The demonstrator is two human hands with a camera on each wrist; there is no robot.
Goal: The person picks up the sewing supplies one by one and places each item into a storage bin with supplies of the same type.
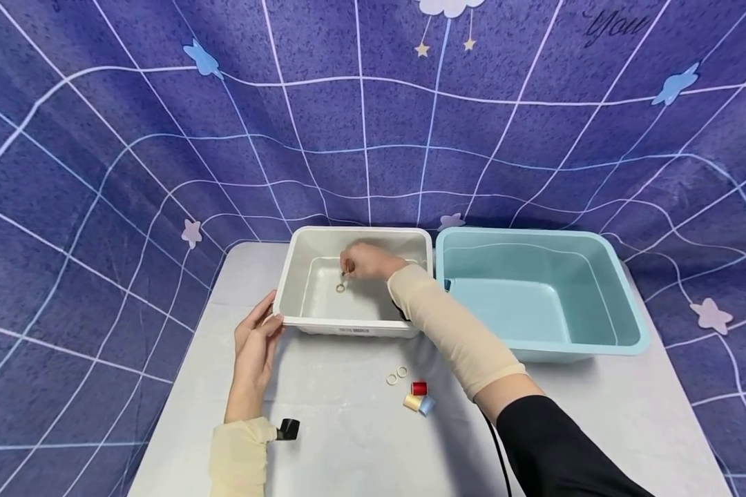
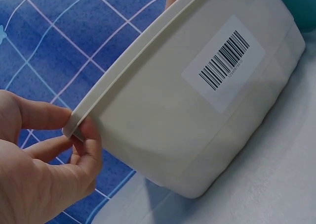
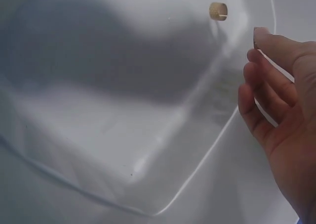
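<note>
My left hand (image 1: 256, 348) pinches the near left corner of a white plastic bin (image 1: 354, 323). In the left wrist view, thumb and curled fingers (image 2: 89, 150) grip its rim. Inside the bin is my right hand (image 1: 369, 262), thumb and fingers loosely bent and pointing down, with nothing clearly visible between them. Just beyond those fingertips sits a small gold ring (image 1: 340, 288) at the bin's floor. The right wrist view shows this ring (image 3: 218, 11) as a short textured band with a slit, apart from the thumb (image 3: 276, 48).
A light teal bin (image 1: 537, 345) stands close against the white one on the right. In front lie two pale gold rings (image 1: 391, 379) and red (image 1: 419, 388), yellow (image 1: 412, 402) and blue (image 1: 426, 405) thread spools. A patterned blue cloth (image 1: 373, 124) hangs behind.
</note>
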